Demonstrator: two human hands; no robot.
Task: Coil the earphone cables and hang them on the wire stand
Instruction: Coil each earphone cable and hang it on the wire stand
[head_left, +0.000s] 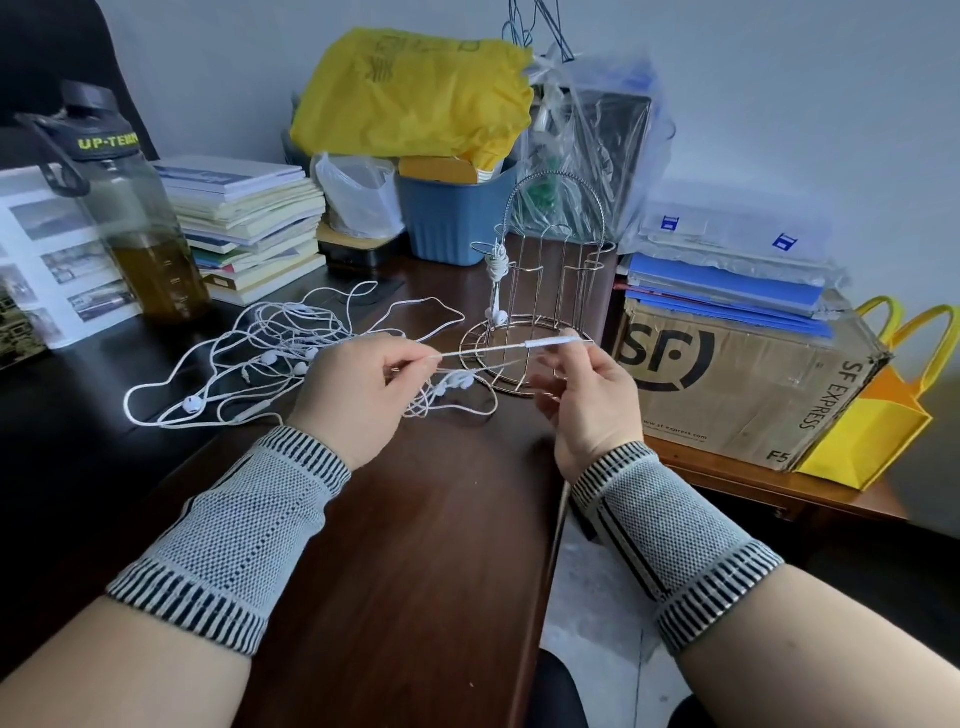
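A stretch of white earphone cable (483, 351) runs taut across the centre of the frame, its long axis nearly level and rising slightly to the right, ending in a slim white plug (551, 342). The left hand (358, 389) pinches the cable at its left end between thumb and forefinger. The right hand (592, 400) has its fingers curled beneath the plug end, though whether they actually grip it cannot be told. The two hands are held apart above the dark wooden desk (415, 545).

From the left hand the cable trails down into a loose tangle of earphones (270, 353) at centre left, nearer the left hand. Several sets seem mixed there; at least six earbuds show, but the sets cannot be counted surely.

Just behind the hands stands one wire stand (540, 291), nearer the right hand. One coiled earphone bundle (497, 270) already hangs on its left hook. The next coil would likely be wound between the hands, then lifted up and away to the stand.

Around it: a water bottle (140, 228) at left, a stack of books (249, 223), a blue bin (452, 218), a cardboard box (737, 379) at right.
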